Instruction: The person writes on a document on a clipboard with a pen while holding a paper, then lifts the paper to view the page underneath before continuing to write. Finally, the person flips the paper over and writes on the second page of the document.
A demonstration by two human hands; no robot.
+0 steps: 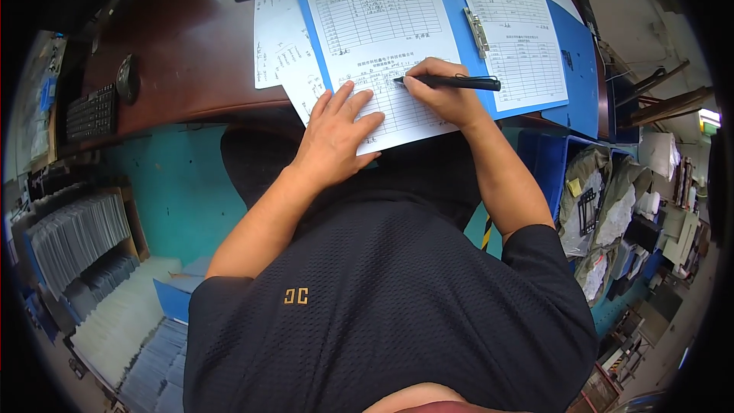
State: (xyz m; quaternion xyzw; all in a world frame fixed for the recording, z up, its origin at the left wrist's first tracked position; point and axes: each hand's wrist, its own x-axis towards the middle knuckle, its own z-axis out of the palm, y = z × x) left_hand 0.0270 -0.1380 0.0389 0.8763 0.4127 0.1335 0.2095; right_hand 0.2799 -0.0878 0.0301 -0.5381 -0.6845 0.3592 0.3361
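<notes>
I had my left hand (333, 139) spread on the printed form (417, 116), apparently to steady it, over the blue clipboard folder (459, 24) at the bench's (191, 53) near edge; my right hand (453, 99) pinched a black pen (475, 82).

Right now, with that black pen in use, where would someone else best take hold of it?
Probably the blunt rear end of the black pen, coming from the writer's right: that slim end juts out uncovered past the right hand, which pinches the front near the tip.
</notes>
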